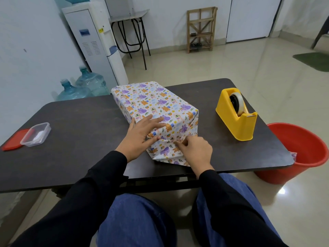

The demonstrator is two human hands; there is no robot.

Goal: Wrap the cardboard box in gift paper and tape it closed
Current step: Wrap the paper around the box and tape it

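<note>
**A:** How close are you to done?

**B:** Most of the way, I'd say. The box (154,102) sits mid-table (80,139), body already covered. You're on the near end: left hand (142,133) pressed flat on top, fingers straight, right hand (195,151) pinching the paper (166,152) fold. No tape there yet; dispenser (236,115) sits to the right. Far end, can't tell.

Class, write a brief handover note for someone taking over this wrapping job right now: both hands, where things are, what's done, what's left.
Left hand: flat, pressing gift paper onto the near end of the box.
Right hand: pinching a paper fold there.
Box on the table, tape dispenser to its right.
Done: top and visible side covered.
Left: finish near-end folds, tape them.
</note>
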